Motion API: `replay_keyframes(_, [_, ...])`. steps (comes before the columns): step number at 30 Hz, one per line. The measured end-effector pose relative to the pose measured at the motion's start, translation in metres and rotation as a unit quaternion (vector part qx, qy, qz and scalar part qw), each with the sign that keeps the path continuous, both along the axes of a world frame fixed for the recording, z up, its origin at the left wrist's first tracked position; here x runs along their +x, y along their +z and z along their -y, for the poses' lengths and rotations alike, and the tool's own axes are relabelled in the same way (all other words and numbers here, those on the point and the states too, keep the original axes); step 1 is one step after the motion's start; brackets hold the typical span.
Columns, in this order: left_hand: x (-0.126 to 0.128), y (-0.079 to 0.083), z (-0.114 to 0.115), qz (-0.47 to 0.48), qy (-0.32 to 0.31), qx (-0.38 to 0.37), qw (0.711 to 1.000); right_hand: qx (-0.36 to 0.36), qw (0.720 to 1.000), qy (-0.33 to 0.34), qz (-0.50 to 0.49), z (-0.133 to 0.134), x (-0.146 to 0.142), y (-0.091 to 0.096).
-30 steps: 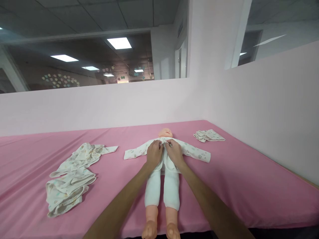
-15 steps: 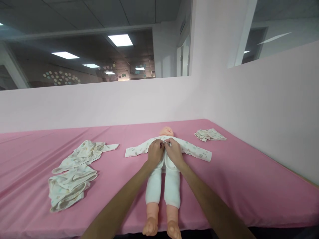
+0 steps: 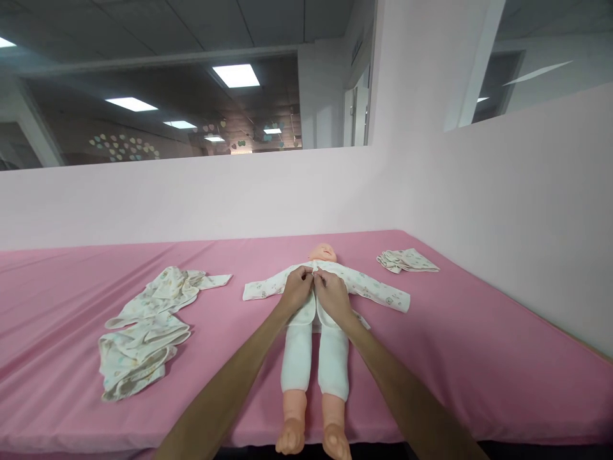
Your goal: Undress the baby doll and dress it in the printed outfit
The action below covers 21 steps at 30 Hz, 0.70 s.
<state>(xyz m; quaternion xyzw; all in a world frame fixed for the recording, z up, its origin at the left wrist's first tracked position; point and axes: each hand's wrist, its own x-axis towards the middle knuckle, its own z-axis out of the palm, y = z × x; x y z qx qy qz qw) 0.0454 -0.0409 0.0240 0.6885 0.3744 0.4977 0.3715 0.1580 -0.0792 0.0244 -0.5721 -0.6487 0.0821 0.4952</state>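
A baby doll lies on its back on the pink-covered surface, head away from me and bare feet towards me. It wears a white patterned baby shirt with long sleeves spread to both sides, over white cloth on its body and legs. At the shirt's front, high on the chest, my left hand is closed with its fingertips pinching the cloth. Close against it, my right hand also pinches the shirt front. The small part between my fingertips is mostly hidden.
Crumpled patterned baby clothes lie to the left on the pink sheet. A folded patterned cloth lies at the back right. A white wall with windows stands behind, and another wall runs along the right.
My fingertips have shifted slightly and drawn together at the shirt front. A corner of the shirt's hem now shows beside my right wrist. The view has turned a little left.
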Motion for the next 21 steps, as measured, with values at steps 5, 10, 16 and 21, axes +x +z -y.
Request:
replay_keyframes(5, [-0.0022,-0.0024,-0.0076,0.071,-0.020,-0.064,0.995,0.013,1.000,0.017,-0.004,0.0021,-0.0002,0.0014])
replay_keyframes(10, [0.0002,0.0005,-0.0055,0.069,-0.011,-0.099,0.993,0.001,0.997,0.016,-0.079,-0.0006,0.0012,-0.0034])
replay_keyframes(16, [0.0015,0.0008,-0.0062,0.080,-0.012,-0.114,0.990,0.018,1.000,-0.001,-0.019,-0.0034,0.0018,-0.0029])
replay_keyframes(21, [-0.0011,0.0052,-0.0016,0.083,-0.014,-0.128,0.988,0.040,0.998,0.020,0.052,0.0018,0.0047,0.0010])
